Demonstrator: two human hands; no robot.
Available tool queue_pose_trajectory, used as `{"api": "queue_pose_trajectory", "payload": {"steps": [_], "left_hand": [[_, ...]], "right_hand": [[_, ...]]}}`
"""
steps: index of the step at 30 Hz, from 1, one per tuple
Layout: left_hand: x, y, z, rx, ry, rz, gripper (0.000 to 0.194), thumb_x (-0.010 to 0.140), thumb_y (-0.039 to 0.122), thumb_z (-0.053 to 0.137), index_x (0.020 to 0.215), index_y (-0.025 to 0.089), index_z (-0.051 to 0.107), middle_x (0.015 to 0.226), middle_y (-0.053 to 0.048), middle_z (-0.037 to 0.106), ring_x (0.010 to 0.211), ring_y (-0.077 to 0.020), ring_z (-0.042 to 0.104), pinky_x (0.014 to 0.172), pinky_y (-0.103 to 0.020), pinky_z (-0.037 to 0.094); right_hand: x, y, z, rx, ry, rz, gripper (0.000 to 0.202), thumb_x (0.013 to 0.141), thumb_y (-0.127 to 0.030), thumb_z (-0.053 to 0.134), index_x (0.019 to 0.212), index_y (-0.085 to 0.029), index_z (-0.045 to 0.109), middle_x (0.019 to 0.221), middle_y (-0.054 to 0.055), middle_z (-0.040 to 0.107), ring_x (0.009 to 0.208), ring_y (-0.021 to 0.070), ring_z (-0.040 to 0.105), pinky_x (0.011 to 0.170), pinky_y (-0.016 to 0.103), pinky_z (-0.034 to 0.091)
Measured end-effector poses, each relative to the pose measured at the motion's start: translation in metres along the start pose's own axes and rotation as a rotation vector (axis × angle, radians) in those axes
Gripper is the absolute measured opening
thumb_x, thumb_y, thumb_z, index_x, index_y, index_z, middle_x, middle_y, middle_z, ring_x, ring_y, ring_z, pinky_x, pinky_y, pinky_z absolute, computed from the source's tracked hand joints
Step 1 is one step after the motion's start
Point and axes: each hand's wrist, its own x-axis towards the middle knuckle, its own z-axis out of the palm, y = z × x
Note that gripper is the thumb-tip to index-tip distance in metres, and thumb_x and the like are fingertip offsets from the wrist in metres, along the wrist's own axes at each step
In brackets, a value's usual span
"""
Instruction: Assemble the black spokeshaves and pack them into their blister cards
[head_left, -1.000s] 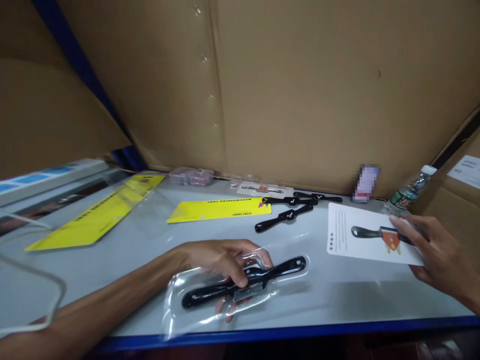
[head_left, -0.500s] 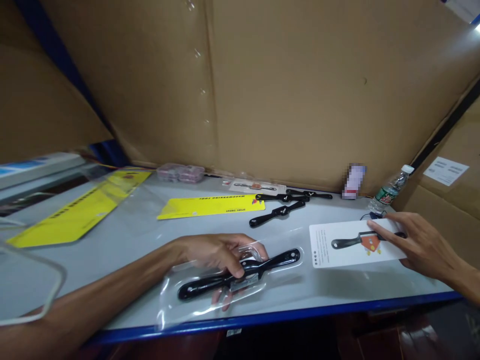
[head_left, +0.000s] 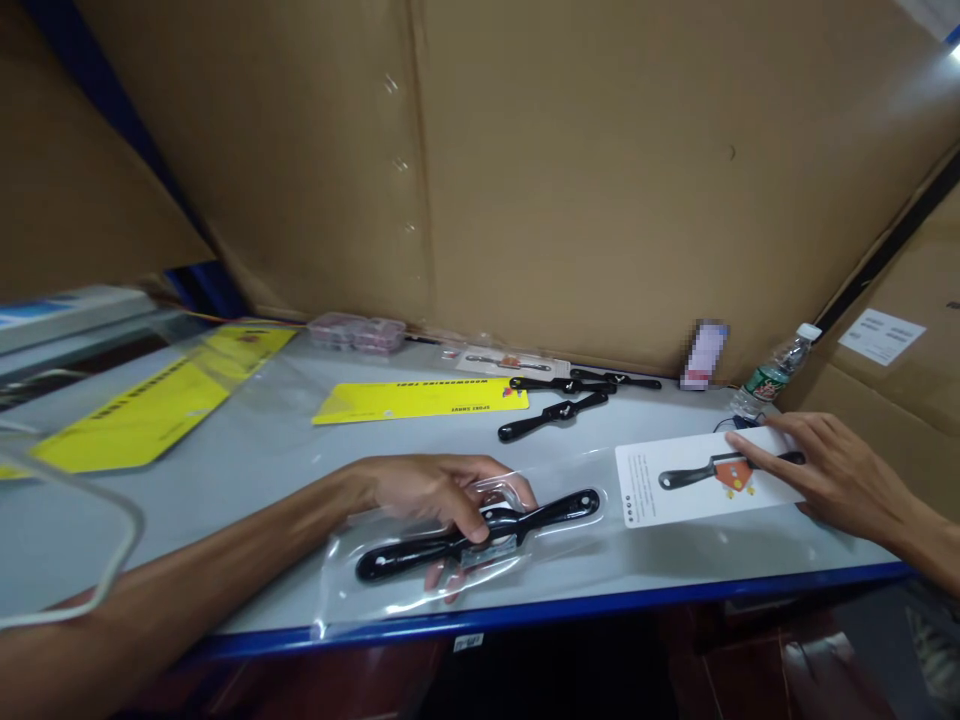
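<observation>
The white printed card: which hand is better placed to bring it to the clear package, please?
Right, probably: the right hand holds the white card, its free end beside the clear package, while the left hand is busy holding that package.

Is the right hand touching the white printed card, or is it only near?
Touching. The head view shows the right hand holding the white printed card, with fingers lying across its face.

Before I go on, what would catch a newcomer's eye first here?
Probably the black tool in clear plastic, held in the left hand near the table's front edge. Next, the white card in the right hand, then two yellow cards lying on the table behind the left arm.
</observation>
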Motion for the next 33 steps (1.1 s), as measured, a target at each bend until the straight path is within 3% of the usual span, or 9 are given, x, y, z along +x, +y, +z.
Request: {"api": "queue_pose_trajectory", "payload": {"steps": [5,10,17,20,26,33], "left_hand": [[0.002,-0.003,-0.005,0.02,-0.017,-0.04,0.057,0.072,0.025,0.081,0.124,0.023,0.058,0.075,0.0,0.068,0.054,-0.026,0.071,0.05,-0.042,0.06],[0.002,-0.002,-0.003,0.023,0.024,-0.046,0.05,0.07,0.023,0.082,0.117,0.024,0.063,0.083,-0.003,0.071,0.053,-0.0241,0.069,0.048,-0.039,0.058],[0.002,-0.001,-0.002,0.025,0.018,-0.038,0.051,0.071,0.026,0.081,0.119,0.023,0.062,0.074,-0.001,0.07,0.046,-0.0218,0.065,0.045,-0.036,0.055],[0.001,0.001,0.001,0.021,0.042,-0.048,0.051,0.069,0.025,0.082,0.117,0.023,0.064,0.078,-0.002,0.071,0.049,-0.0226,0.067,0.046,-0.037,0.056],[-0.001,0.002,0.003,0.015,0.022,-0.03,0.049,0.073,0.023,0.08,0.119,0.023,0.063,0.067,-0.001,0.069,0.052,-0.0263,0.07,0.044,-0.036,0.055],[0.0,0.001,0.0,0.023,0.028,-0.036,0.049,0.075,0.021,0.08,0.121,0.023,0.064,0.08,-0.002,0.072,0.06,-0.0248,0.073,0.048,-0.032,0.056]], "right_hand": [[0.005,0.003,0.003,-0.018,0.009,-0.051,0.107,0.074,0.005,0.05,0.164,-0.027,0.0,0.12,0.016,0.058,0.104,0.0322,0.057,0.086,0.044,0.049],[0.012,0.006,0.007,-0.03,0.019,-0.105,0.106,0.075,0.006,0.047,0.164,-0.024,0.0,0.118,0.017,0.058,0.102,0.0323,0.058,0.084,0.045,0.051],[0.014,0.011,0.013,-0.039,0.03,-0.103,0.102,0.079,0.008,0.043,0.164,-0.028,-0.001,0.116,0.017,0.06,0.101,0.0326,0.058,0.085,0.046,0.051],[0.013,0.012,0.014,-0.037,0.036,-0.114,0.101,0.079,0.007,0.043,0.165,-0.027,0.001,0.116,0.018,0.059,0.101,0.033,0.058,0.083,0.046,0.051],[0.014,0.008,0.014,0.012,0.032,-0.098,0.101,0.08,0.004,0.045,0.164,-0.03,0.003,0.116,0.014,0.061,0.101,0.0315,0.058,0.087,0.046,0.049],[0.026,0.0,0.017,0.002,0.043,-0.14,0.105,0.074,0.007,0.046,0.164,-0.024,0.0,0.115,0.016,0.059,0.101,0.0315,0.057,0.085,0.046,0.05]]}}
